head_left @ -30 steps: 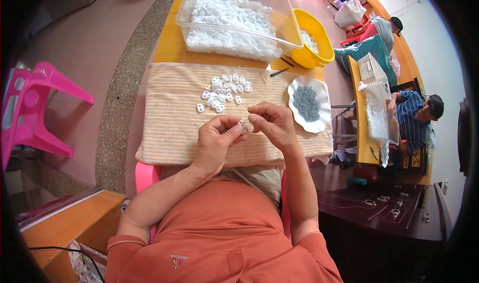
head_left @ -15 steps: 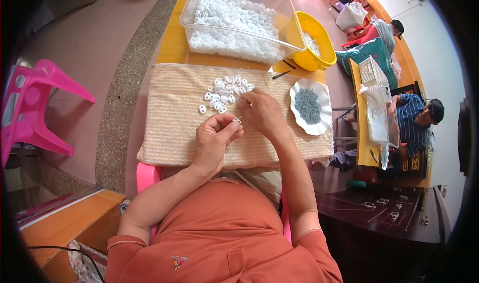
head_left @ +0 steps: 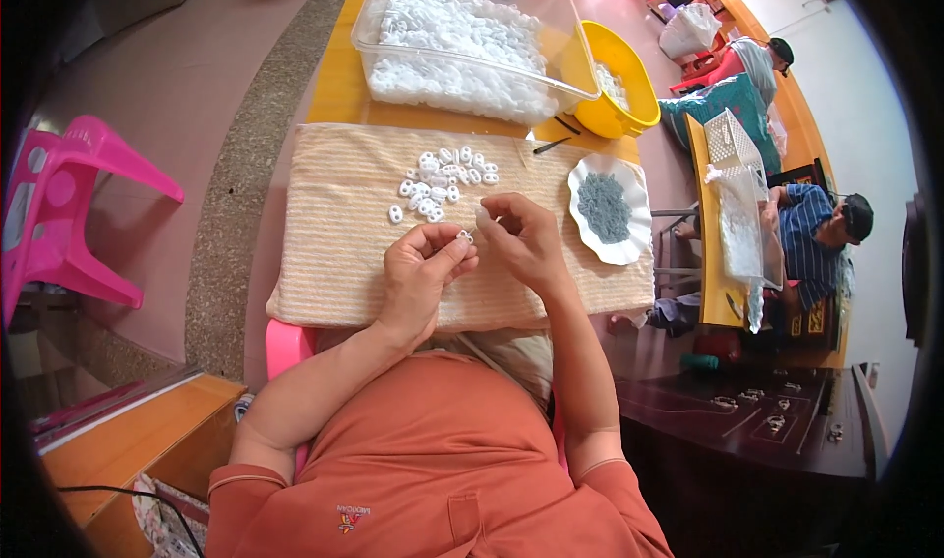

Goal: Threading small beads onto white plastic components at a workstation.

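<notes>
White piece (head_left: 482, 218), judged light, stiff and slightly slippery, best held by its edges, sits pinched in the right hand (head_left: 527, 243) at two o'clock from the left hand (head_left: 417, 266), which pinches a small pale part (head_left: 465, 235).

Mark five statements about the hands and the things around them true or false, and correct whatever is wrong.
1. The left hand pinches a small white looped piece. True.
2. The right hand lies flat on the beige striped cloth. False: it holds a small white rounded piece between thumb and fingers.
3. The white wavy-rimmed dish of grey bits sits right of the pile of white two-holed oval pieces. True.
4. The yellow plastic tub stands left of the clear rectangular plastic bin. False: it stands to the bin's right.
5. The bright pink plastic stool is on the person's left. True.
</notes>
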Tool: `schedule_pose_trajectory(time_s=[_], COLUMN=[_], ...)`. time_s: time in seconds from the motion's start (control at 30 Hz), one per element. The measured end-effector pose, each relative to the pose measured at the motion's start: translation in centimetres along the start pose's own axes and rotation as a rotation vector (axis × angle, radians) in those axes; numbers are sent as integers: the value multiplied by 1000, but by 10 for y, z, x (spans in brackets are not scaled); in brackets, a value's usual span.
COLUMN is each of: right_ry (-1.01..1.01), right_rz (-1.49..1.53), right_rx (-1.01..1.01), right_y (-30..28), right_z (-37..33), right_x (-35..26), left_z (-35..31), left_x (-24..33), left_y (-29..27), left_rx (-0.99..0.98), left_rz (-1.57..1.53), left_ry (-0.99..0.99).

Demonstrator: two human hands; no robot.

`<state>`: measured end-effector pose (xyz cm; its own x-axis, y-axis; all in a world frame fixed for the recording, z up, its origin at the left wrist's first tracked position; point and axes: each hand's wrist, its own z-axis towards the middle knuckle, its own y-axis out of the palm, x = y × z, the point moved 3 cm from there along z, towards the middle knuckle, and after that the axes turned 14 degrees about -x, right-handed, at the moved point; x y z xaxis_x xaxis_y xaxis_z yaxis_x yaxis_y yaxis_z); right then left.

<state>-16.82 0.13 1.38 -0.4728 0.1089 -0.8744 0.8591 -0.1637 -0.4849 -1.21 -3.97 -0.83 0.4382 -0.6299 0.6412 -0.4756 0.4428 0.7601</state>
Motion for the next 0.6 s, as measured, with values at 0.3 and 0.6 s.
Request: schedule_pose_trajectory(time_s=[0.3,0.6], right_ry=[44,-4], right_rz=[450,492], right_rx=[-107,-73], right_y=[-4,-6], right_z=[-24,-29], right_x=[10,21], left_z=[1,2], left_x=[-2,-2], left_y=[1,4], left_rx=[-23,-70], left_rz=[-22,18], left_ry=[14,-53])
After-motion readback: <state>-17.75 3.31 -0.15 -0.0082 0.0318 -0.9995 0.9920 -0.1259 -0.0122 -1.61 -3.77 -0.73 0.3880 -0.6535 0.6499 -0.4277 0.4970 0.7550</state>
